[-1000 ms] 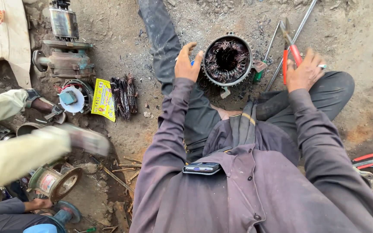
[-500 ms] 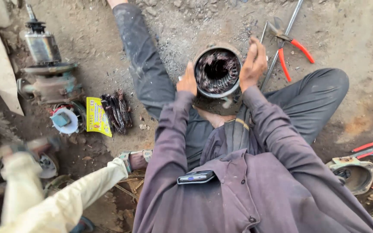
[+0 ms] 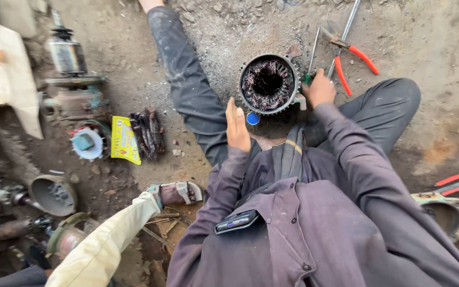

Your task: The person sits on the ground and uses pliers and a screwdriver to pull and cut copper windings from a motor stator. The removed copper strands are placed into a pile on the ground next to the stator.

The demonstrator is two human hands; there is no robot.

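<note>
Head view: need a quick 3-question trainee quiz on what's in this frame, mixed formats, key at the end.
1. True or false: the left hand grips the round motor housing.
2. Which lies on the ground beyond the right hand? A) red-handled pliers B) a hammer C) a paint can
3. Fill in: the phone sits in the shirt's chest ____.

Key
1. False: the hand is open, just beside the housing, holding nothing.
2. A
3. Pocket
</note>
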